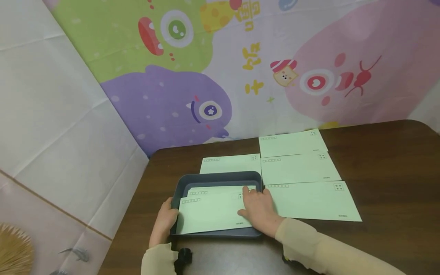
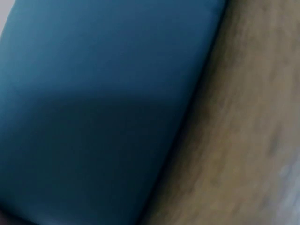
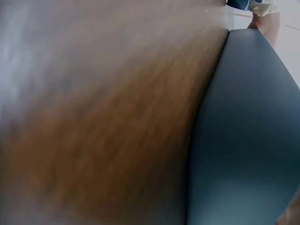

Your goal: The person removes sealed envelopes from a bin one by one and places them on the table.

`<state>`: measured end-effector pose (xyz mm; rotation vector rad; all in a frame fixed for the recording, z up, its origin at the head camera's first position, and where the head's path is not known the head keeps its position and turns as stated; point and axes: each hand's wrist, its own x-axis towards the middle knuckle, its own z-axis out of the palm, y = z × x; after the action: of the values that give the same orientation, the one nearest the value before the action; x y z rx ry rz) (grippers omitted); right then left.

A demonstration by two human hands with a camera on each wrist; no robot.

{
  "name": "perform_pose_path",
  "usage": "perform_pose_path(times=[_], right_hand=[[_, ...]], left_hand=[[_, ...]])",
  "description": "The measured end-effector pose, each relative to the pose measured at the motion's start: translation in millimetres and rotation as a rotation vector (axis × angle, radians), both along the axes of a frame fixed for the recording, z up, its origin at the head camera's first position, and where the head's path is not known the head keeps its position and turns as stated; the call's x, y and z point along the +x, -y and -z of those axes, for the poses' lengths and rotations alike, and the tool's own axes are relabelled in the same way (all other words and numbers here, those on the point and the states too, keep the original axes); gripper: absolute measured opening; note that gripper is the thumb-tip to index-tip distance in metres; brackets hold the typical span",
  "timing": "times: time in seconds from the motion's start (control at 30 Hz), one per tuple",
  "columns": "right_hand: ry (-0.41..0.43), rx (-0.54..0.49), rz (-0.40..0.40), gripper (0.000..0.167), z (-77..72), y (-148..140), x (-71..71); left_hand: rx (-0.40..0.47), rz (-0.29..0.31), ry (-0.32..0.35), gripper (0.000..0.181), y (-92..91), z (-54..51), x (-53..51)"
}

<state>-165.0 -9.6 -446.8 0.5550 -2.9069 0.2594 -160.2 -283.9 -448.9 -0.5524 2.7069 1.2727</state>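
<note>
A dark blue-grey tray (image 1: 220, 177) stands on the table, with pale green envelopes (image 1: 213, 215) lying inside it, one overlapping another. My left hand (image 1: 164, 221) grips the tray's left rim, its thumb over the edge and its fingers along the outer wall. At the tray's right end, my right hand (image 1: 260, 210) lies across the top envelope and the rim, with thumb and index finger spread. That envelope's right end is hidden under the hand. In the left wrist view the tray wall (image 2: 108, 70) fills most of the picture; the right wrist view shows the tray's side (image 3: 243, 126) too.
Right of the tray, more envelopes (image 1: 309, 200) lie in a column reaching the back edge. Another envelope (image 1: 228, 164) sits partly hidden behind the tray. The dark wooden table (image 1: 388, 164) meets a cartoon-printed cloth (image 1: 261, 110) at the back.
</note>
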Motion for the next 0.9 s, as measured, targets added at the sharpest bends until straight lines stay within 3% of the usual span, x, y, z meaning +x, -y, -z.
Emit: perform_pose_path(times=[0.27,0.53,0.9], right_hand=[[0.088,-0.178,0.038,0.06,2.9,1.5,-1.1],[0.182,-0.336,0.084,0.074,0.4,2.3,-1.3],[0.205,-0.35,0.081,0.066,-1.3,-2.8,0.6]], left_hand=[[-0.005,0.003,0.006,0.056,1.3,1.4,-0.9],[0.0,0.004,0.008,0.057,0.1,1.0,-0.9],[0.012,0.005,0.009,0.058,1.1,1.8,-1.2]])
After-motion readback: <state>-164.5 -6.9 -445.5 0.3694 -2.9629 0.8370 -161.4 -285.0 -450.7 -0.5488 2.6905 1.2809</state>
